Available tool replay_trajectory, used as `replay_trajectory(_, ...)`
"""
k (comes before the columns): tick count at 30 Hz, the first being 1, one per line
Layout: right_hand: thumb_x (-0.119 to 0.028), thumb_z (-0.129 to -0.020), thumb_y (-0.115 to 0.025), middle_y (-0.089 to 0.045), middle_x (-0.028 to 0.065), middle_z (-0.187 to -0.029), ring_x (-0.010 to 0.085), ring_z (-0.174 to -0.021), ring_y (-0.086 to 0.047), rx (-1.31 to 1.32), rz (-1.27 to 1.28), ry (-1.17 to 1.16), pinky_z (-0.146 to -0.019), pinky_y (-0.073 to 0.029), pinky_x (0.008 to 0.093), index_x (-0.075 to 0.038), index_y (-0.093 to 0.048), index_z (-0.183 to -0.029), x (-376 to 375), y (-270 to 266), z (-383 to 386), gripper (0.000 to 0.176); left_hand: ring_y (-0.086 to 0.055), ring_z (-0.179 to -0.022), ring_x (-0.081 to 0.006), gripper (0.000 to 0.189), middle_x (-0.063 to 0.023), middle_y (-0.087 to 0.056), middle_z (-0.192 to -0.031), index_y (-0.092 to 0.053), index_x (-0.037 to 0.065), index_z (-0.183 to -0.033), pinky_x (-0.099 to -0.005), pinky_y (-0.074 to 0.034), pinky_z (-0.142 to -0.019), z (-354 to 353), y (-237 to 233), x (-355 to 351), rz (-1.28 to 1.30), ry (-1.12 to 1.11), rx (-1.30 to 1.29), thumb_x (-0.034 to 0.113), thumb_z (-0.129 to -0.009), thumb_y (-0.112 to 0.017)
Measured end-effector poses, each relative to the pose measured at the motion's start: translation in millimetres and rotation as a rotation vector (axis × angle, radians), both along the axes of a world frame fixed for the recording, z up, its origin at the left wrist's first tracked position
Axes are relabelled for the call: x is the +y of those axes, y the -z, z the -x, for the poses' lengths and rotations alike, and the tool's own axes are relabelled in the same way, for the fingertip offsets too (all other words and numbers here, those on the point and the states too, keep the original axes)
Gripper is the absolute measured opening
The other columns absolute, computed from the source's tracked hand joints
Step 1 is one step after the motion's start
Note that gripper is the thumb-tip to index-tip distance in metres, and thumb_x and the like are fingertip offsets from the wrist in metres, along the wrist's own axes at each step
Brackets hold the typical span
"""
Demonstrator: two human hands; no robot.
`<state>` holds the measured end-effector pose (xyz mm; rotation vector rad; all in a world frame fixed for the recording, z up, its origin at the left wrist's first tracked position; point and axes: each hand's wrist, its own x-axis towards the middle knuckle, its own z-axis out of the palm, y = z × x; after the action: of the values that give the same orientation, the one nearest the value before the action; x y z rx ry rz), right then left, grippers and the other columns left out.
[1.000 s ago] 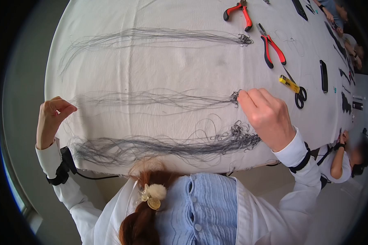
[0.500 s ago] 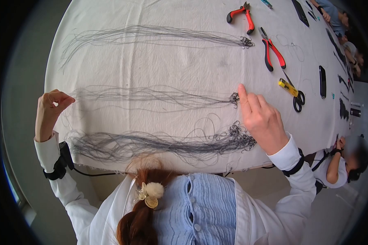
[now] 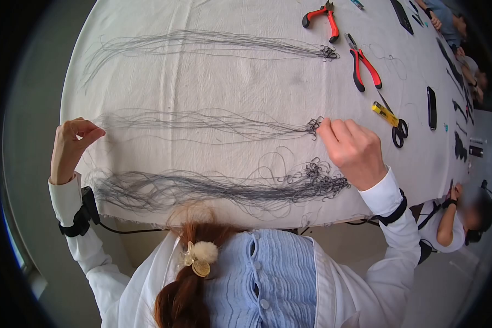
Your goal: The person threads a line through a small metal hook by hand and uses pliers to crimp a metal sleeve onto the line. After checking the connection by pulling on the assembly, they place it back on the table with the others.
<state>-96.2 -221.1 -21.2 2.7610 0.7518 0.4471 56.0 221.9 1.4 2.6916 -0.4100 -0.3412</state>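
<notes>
Three bundles of thin dark wire-like strands lie across the white cloth, their curled ends to the right. At the faint left end of the middle bundle [image 3: 202, 121], my left hand [image 3: 77, 143] is closed in a pinch on fine strand ends, which barely show. My right hand [image 3: 352, 150] has its fingertips pressed together at this bundle's curled ends, covering part of them. Nearer my body is the thick lower bundle [image 3: 218, 188], with its tangle of curls below my right hand. A far bundle [image 3: 213, 42] stretches across the upper cloth.
Red-handled cutters [image 3: 323, 21], red-handled pliers [image 3: 363, 68], black scissors [image 3: 400, 133], a yellow-handled tool [image 3: 385, 113] and a black phone-like object [image 3: 431, 108] lie on the cloth [image 3: 246, 90] at right. Other people sit along the table's right side.
My right hand has drawn its stretched index finger in and closed its fingertips at the middle bundle's curled ends. My left hand keeps its pinch and has shifted slightly right.
</notes>
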Motion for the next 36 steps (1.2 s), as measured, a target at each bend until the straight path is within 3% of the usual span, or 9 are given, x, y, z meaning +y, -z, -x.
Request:
replay_trajectory(2,0.0,-0.068,-0.064,-0.046,0.0018,-0.063,0.0112,-0.056,-0.05,0.037,0.001,0.037,-0.042,-0.042,0.0235,-0.005,-0.055,-0.072,0,-3,0,0.011,-0.05,-0.056,-0.0104,0.008,-0.0067,-0.06,-0.064,-0.07,-0.001,-0.075,-0.0246,-0.04,-0.054,2,-1,-5,0.003,-0.003,-0.014,0.007,-0.073,-0.071)
replay_trajectory(9,-0.006,-0.076,-0.066,-0.048,0.0079,-0.063,0.021,-0.056,-0.055,0.237,-0.268,0.294,-0.048,-0.042,0.031,-0.003,-0.054,-0.074,-12,-29,5,0.012,-0.053,-0.061,-0.0117,0.008,-0.0068,-0.063,-0.068,-0.071,0.001,-0.079,-0.0256,-0.043,-0.057,6,-4,-7,-0.05,-0.004,-0.023,0.006,-0.073,-0.07)
replay_trajectory(15,-0.001,-0.078,-0.065,-0.059,0.0087,-0.072,0.0165,-0.058,-0.056,0.622,-0.675,0.402,-0.052,-0.043,0.0264,0.001,-0.063,-0.087,-12,-37,23,0.009,-0.063,-0.085,-0.0167,0.022,-0.009,-0.067,-0.095,-0.068,0.003,-0.104,-0.0277,-0.046,-0.08,16,-9,8,-0.006,-0.111,-0.038,0.015,-0.087,-0.06)
replay_trajectory(17,-0.002,-0.078,-0.065,-0.059,0.0079,-0.073,0.0146,-0.058,-0.055,0.682,-0.738,0.413,-0.052,-0.042,0.0257,0.0,-0.064,-0.088,-12,-37,28,0.011,-0.063,-0.085,-0.0175,0.021,-0.0087,-0.067,-0.097,-0.068,0.003,-0.103,-0.0279,-0.047,-0.08,19,-17,8,-0.092,-0.122,-0.099,0.014,-0.087,-0.059)
replay_trajectory(22,-0.002,-0.076,-0.067,-0.058,0.0068,-0.076,0.0127,-0.059,-0.053,0.773,-0.866,0.426,-0.053,-0.041,0.0233,0.0,-0.065,-0.091,-1,-31,30,0.015,-0.054,-0.067,-0.0134,0.02,-0.0054,-0.058,-0.07,-0.06,-0.002,-0.072,-0.0271,-0.042,-0.064,25,-32,16,-0.27,-0.163,-0.313,0.012,-0.084,-0.063)
replay_trajectory(26,-0.003,-0.074,-0.067,-0.055,0.0078,-0.077,0.0222,-0.064,-0.057,0.746,-0.873,0.31,-0.058,-0.046,0.0317,-0.003,-0.061,-0.085,5,-14,39,0.012,-0.056,-0.069,-0.0153,0.015,-0.0073,-0.059,-0.073,-0.06,-0.003,-0.074,-0.028,-0.044,-0.066,46,-50,-21,-0.339,-0.135,-0.279,0.009,-0.082,-0.065)
replay_trajectory(30,0.0,-0.073,-0.066,-0.054,0.0062,-0.076,0.0215,-0.065,-0.057,0.656,-0.823,0.218,-0.058,-0.047,0.032,-0.004,-0.06,-0.08,7,-12,47,0.01,-0.061,-0.078,-0.024,0.013,-0.0103,-0.062,-0.083,-0.067,0.003,-0.083,-0.0328,-0.051,-0.07,86,-61,-102,-0.059,0.239,-0.083,0.006,-0.072,-0.072)
replay_trajectory(32,0.002,-0.07,-0.068,-0.054,0.0063,-0.074,0.0204,-0.063,-0.056,0.605,-0.799,0.18,-0.055,-0.046,0.0299,-0.002,-0.062,-0.079,7,-13,50,0.012,-0.058,-0.076,-0.0244,0.025,-0.0099,-0.06,-0.079,-0.067,0.003,-0.083,-0.0346,-0.049,-0.064,96,-62,-128,-0.004,0.394,-0.004,0.017,-0.066,-0.076)
replay_trajectory(36,0.002,-0.061,-0.067,-0.049,0.0026,-0.067,0.0144,-0.059,-0.053,0.417,-0.662,0.034,-0.043,-0.041,0.0263,-0.005,-0.059,-0.071,6,-11,57,0.014,-0.058,-0.077,-0.023,0.023,-0.0082,-0.06,-0.077,-0.067,0.003,-0.08,-0.0337,-0.05,-0.062,101,-44,-165,0.119,0.571,-0.037,0.012,-0.062,-0.078)
